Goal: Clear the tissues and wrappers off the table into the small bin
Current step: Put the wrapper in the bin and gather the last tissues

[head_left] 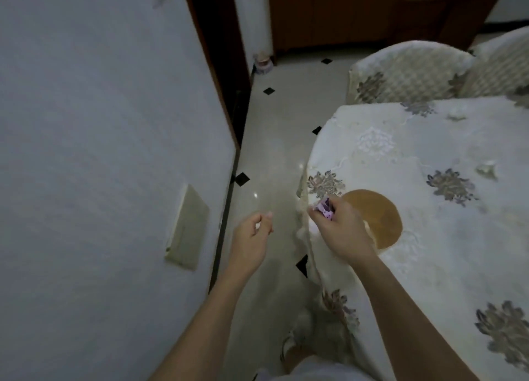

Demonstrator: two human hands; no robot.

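Observation:
My right hand [339,227] is closed around a crumpled purple wrapper [411,209] at the left edge of the table [429,237], which wears a white cloth with grey flowers. My left hand [252,237] hangs over the floor to the left of the table, fingers loosely curled with nothing in them. Two crumpled white tissues lie further back on the cloth, one [487,168] at mid right and another [455,114] near the far edge. A small pale bin [263,63] stands on the floor far ahead by the doorway.
A round brown mat [378,220] lies on the cloth just right of my right hand. Two cloth-covered chairs [406,71] stand behind the table. A white wall [100,151] with a switch plate [189,226] runs along the left, leaving a tiled floor aisle [274,151].

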